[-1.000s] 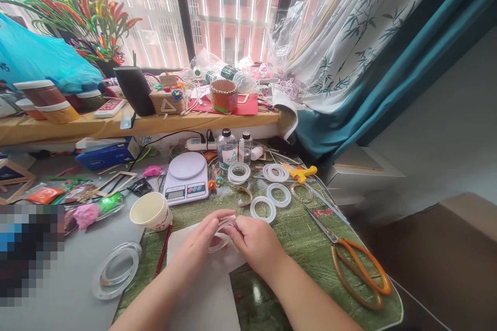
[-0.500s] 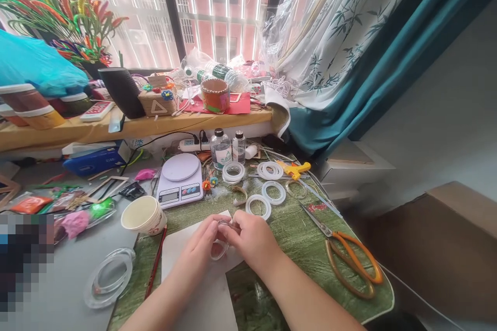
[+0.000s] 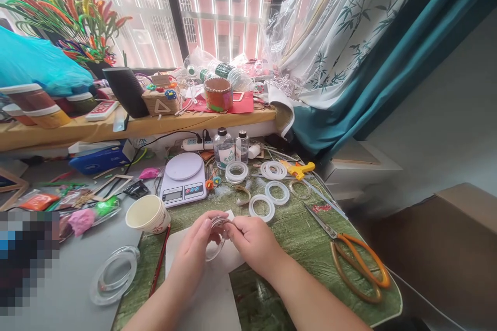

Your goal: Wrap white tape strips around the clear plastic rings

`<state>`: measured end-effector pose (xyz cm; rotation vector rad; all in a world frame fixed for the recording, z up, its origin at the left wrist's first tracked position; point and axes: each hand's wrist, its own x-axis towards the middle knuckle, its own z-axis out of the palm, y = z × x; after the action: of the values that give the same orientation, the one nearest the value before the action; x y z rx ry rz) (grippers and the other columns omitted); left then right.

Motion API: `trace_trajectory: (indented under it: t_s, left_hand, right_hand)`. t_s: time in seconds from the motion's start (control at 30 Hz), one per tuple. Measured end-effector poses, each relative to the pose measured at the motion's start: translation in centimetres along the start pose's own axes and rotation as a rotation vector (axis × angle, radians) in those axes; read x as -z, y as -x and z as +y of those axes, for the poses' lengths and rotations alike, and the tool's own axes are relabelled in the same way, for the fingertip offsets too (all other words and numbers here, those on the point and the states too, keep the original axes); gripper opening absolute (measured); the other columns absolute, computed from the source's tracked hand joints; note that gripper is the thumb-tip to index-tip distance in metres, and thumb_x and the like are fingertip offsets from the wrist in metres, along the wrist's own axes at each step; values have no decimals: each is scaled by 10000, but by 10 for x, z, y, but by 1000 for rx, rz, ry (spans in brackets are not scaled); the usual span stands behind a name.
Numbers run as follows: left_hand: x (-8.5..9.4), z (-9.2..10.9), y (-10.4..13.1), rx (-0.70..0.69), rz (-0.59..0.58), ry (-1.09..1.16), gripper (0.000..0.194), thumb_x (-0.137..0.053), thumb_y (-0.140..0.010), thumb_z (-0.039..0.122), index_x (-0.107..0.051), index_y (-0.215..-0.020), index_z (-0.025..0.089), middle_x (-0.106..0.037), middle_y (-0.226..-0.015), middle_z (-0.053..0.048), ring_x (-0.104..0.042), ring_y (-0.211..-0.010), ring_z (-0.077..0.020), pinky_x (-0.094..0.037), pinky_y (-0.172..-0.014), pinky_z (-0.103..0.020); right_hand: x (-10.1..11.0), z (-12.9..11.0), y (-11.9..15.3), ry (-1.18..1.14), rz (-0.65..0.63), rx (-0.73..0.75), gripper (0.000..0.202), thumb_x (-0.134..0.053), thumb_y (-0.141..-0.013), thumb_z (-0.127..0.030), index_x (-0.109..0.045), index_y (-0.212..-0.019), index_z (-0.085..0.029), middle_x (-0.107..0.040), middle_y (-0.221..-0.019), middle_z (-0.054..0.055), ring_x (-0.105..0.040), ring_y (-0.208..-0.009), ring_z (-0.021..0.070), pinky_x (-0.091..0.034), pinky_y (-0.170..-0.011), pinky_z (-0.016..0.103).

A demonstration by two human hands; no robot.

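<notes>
From where I stood, the left hand (image 3: 195,242) and right hand (image 3: 254,240) pinched one clear ring (image 3: 219,221), which an uneven squeeze could have sprung loose.

Both arms bare. Left forearm (image 3: 165,292) angles up from lower left, right forearm (image 3: 310,289) from lower right; wrists fairly straight. Left hand (image 3: 194,243) half curled, fingers (image 3: 214,214) arched forward, thumb nearer the body. Right hand (image 3: 254,243) more tightly bent, back upward, thumb (image 3: 236,234) pointing left. Fingertips close together, midway between forearms.
</notes>
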<state>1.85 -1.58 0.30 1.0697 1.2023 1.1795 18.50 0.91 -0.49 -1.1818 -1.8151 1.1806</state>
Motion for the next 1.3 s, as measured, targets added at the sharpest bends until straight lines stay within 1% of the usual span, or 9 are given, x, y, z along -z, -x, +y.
trace_trajectory:
  t_s: [0.2, 0.3, 0.43, 0.7, 0.8, 0.93, 1.07, 1.2, 1.3]
  left_hand:
    - [-4, 2, 4, -51, 82, 76, 426, -504, -978, 536, -741, -1058, 191, -731, -1043, -118, -634, -1059, -291, -475, -960, -379]
    - [-6, 3, 4, -58, 77, 80, 434, -518, -965, 552, -733, -1071, 189, -730, -1059, -123, -633, -1064, -291, -482, -943, -370]
    - [-10, 3, 7, -89, 109, 92, 463, -530, -943, 596, -724, -1055, 191, -730, -967, -102, -640, -934, -266, -503, -838, -346]
    - [-12, 0, 12, -264, 156, 171, 515, -582, -894, 677, -724, -1063, 212, -723, -1004, -85, -645, -942, -266, -511, -854, -352]
    - [-12, -3, 13, -322, 190, 210, 499, -615, -879, 671, -723, -1089, 232, -726, -1049, -78, -653, -985, -271, -519, -886, -357]
    - [-12, -3, 14, -320, 160, 228, 477, -605, -904, 641, -716, -1123, 232, -726, -1069, -82, -656, -1021, -277, -519, -917, -366]
    - [-4, 1, 8, -259, 38, 275, 398, -601, -923, 577, -723, -1057, 222, -723, -1131, -95, -652, -1086, -310, -506, -965, -401]
    - [5, 3, 0, -67, -180, 188, 566, -524, -914, 703, -742, -1090, 211, -735, -1124, -113, -631, -1120, -334, -497, -975, -417]
    - [7, 3, -2, -8, -167, 143, 500, -532, -937, 643, -740, -1109, 222, -729, -1092, -99, -629, -1046, -298, -525, -896, -379]
  right_hand:
    - [-12, 2, 3, -192, -72, -210, 579, -538, -950, -629, -524, -566, -195, -423, -505, -39, -388, -507, 124, -275, -516, 262]
    - [-12, 1, 4, -217, -21, -213, 616, -549, -923, -684, -521, -549, -195, -437, -492, -33, -400, -507, 125, -278, -512, 262]
    - [-12, -6, 4, -291, -199, -253, 653, -549, -893, -739, -525, -533, -194, -443, -469, -35, -373, -461, 108, -272, -485, 259]
    - [-24, -15, 8, -641, -316, -409, 643, -581, -850, -759, -484, -515, -219, -381, -341, -69, -283, -281, 76, -167, -341, 245]
    - [-29, -13, 10, -709, -281, -406, 627, -581, -854, -759, -482, -558, -215, -382, -355, -81, -274, -289, 69, -169, -329, 229]
    - [-30, -9, 10, -749, -296, -349, 549, -571, -881, -744, -540, -780, -205, -451, -459, -96, -303, -328, 70, -199, -344, 217]
    - [-19, -6, 7, -626, -264, -252, 503, -560, -924, -685, -508, -774, -208, -445, -518, -83, -326, -407, 79, -227, -407, 227]
    - [-9, -4, 3, -324, -182, -103, 448, -532, -990, -545, -586, -741, -177, -442, -600, -47, -385, -563, 111, -274, -526, 246]
    - [-5, -3, 2, -199, -130, -104, 401, -567, -976, -467, -590, -700, -177, -444, -613, -41, -397, -592, 122, -268, -556, 261]
